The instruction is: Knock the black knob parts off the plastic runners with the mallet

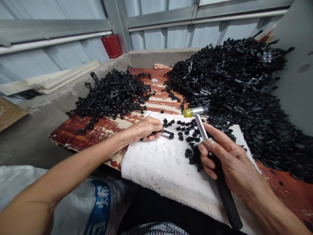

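My left hand (pixel 146 128) is closed round a slim black plastic part (pixel 167 132) with a round end, held low over a white cloth (pixel 156 163). In my right hand (pixel 227 153) is a small mallet (pixel 201 125), gripped where its metal shaft meets the black handle. The mallet's head is raised above the cloth, its yellow face turned left. Between my hands, several small round black pieces (pixel 187 130) lie on the cloth, partly hidden by my right fingers.
A heap of long black parts (pixel 117 93) stands at the left of the worn red board (pixel 70 127). A larger black heap (pixel 227 71) rises at the right against a grey panel (pixel 298 65). A red box (pixel 111 45) sits in the back corner; a printed sack (pixel 73 202) lies lower left.
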`<state>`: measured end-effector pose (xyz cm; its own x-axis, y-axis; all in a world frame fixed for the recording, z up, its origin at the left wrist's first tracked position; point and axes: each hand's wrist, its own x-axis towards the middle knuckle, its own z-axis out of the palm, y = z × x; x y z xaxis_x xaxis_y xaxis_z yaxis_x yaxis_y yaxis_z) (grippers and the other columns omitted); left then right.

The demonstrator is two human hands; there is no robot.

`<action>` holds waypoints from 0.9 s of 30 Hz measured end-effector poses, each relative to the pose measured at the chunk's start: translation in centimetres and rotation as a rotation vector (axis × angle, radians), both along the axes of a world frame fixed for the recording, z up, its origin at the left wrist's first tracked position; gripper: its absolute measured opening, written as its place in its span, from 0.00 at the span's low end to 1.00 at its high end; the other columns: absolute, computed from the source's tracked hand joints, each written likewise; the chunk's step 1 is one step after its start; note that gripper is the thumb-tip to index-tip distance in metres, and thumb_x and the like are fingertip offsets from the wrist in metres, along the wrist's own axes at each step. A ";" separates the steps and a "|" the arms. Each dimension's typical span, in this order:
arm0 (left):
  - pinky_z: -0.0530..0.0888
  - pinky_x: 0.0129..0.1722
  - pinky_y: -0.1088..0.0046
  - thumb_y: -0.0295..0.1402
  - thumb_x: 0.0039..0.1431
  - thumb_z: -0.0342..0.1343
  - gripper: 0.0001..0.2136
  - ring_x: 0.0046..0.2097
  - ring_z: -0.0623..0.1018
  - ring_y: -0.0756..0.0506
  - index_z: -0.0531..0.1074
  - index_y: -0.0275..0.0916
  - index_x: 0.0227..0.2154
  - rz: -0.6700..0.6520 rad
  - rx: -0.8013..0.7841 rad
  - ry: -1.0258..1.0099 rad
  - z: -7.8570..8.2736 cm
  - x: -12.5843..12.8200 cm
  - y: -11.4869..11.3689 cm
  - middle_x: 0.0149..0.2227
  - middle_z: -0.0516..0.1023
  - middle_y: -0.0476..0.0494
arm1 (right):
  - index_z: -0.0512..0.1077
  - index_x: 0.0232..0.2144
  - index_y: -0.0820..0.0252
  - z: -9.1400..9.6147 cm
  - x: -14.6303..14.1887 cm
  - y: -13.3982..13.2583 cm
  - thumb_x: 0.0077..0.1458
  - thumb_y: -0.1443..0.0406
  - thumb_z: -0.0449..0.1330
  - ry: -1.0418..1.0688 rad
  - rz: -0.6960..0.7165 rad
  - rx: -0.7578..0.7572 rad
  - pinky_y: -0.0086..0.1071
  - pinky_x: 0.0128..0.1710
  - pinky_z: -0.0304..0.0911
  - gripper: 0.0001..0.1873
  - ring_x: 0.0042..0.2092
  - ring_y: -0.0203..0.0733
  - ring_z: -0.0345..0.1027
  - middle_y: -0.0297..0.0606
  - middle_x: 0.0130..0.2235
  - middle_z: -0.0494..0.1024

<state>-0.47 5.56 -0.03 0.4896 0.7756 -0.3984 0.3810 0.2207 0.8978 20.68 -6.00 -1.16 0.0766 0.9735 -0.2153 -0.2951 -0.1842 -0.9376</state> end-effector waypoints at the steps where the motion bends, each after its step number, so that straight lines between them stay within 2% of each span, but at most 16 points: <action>1: 0.52 0.09 0.83 0.26 0.62 0.48 0.12 0.13 0.61 0.58 0.67 0.35 0.22 -0.001 0.003 0.001 0.0 0.0 0.0 0.18 0.69 0.51 | 0.62 0.60 0.47 0.0 0.0 0.0 0.50 0.56 0.64 -0.004 0.006 0.000 0.20 0.11 0.52 0.36 0.19 0.30 0.53 0.26 0.24 0.66; 17: 0.51 0.10 0.83 0.27 0.61 0.48 0.11 0.13 0.60 0.58 0.65 0.37 0.22 -0.032 0.079 0.125 -0.1 0.3 0.2 0.18 0.68 0.53 | 0.63 0.60 0.48 0.0 0.1 -0.2 0.47 0.55 0.66 0.028 0.019 -0.011 0.20 0.11 0.53 0.37 0.19 0.29 0.53 0.26 0.24 0.67; 22: 0.51 0.11 0.80 0.28 0.58 0.50 0.12 0.13 0.60 0.57 0.64 0.38 0.18 -0.060 0.152 0.230 0.5 0.3 0.7 0.16 0.66 0.53 | 0.61 0.62 0.48 0.0 -0.1 -0.4 0.49 0.54 0.64 -0.048 0.036 -0.015 0.21 0.10 0.53 0.38 0.19 0.30 0.53 0.26 0.25 0.66; 27: 0.49 0.11 0.79 0.28 0.57 0.50 0.13 0.13 0.59 0.57 0.63 0.38 0.17 -0.101 0.116 0.214 0.7 0.2 0.8 0.14 0.63 0.53 | 0.60 0.63 0.51 0.1 0.0 -0.5 0.52 0.52 0.60 -0.254 0.061 -0.004 0.23 0.10 0.53 0.37 0.19 0.32 0.54 0.27 0.24 0.65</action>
